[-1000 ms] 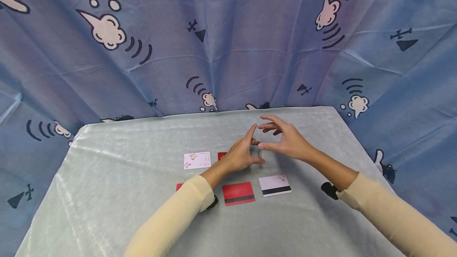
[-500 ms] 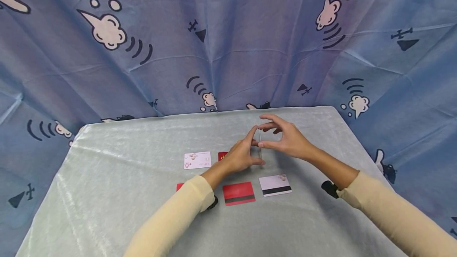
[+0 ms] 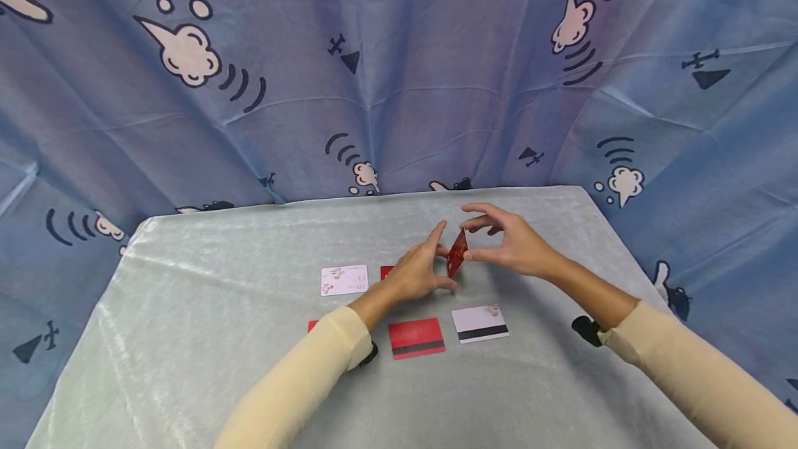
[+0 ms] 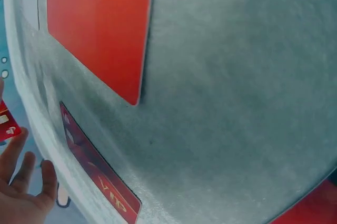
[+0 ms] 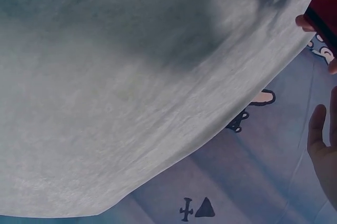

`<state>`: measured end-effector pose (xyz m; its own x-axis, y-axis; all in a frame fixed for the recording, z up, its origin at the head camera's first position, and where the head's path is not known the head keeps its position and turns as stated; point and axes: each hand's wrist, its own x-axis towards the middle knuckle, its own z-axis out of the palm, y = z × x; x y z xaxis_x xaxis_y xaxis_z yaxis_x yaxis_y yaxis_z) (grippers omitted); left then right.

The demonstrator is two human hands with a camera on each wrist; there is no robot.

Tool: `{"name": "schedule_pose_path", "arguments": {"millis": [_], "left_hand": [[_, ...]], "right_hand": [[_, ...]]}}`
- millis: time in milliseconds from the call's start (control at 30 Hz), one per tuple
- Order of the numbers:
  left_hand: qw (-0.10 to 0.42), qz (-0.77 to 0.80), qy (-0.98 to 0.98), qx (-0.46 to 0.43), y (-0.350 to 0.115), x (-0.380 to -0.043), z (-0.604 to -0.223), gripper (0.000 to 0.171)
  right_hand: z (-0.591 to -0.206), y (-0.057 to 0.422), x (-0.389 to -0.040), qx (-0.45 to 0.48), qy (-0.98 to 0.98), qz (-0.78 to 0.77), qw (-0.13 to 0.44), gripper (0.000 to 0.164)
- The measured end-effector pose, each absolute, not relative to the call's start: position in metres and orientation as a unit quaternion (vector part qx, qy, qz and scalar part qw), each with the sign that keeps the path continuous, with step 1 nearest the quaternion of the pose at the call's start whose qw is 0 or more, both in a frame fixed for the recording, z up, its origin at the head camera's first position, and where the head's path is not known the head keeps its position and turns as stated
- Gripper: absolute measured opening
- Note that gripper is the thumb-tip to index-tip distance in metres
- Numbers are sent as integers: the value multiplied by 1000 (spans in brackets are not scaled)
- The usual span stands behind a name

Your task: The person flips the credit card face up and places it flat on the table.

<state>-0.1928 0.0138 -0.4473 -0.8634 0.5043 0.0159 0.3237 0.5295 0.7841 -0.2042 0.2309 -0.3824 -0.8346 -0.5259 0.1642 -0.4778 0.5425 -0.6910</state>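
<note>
In the head view a dark red plastic card [image 3: 458, 253] with gold print stands on edge between the two hands, above the table. My right hand [image 3: 508, 244] pinches its right side, thumb on the near part and fingers at the top corner. Close on the card's left is my left hand [image 3: 414, 272], its index finger pointing away beyond the card and its thumb tip near the lower corner. In the left wrist view a left fingertip appears to touch the card [image 4: 8, 124]. The right wrist view shows the card's striped back [image 5: 325, 11] at the right edge.
On the grey cloth-covered table [image 3: 206, 338] lie a white VIP card [image 3: 344, 280], a partly covered dark red VIP card [image 3: 386, 272], a red striped card [image 3: 416, 338] and a white striped card [image 3: 480, 324]. Another red card [image 3: 313, 326] peeks past the left sleeve. Behind hangs a blue curtain [image 3: 399, 109].
The card has turned from edge-on to showing its red face. My right hand has shifted slightly right with it, while my left hand has drawn slightly left and its index finger has left the card.
</note>
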Motion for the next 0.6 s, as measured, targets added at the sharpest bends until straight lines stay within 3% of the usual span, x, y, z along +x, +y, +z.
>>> {"name": "schedule_pose_path", "arguments": {"millis": [600], "left_hand": [[94,377,893,225,7,-194,-451,109]], "right_hand": [[-396,252,-208,-269,902,-325,88,75]]}}
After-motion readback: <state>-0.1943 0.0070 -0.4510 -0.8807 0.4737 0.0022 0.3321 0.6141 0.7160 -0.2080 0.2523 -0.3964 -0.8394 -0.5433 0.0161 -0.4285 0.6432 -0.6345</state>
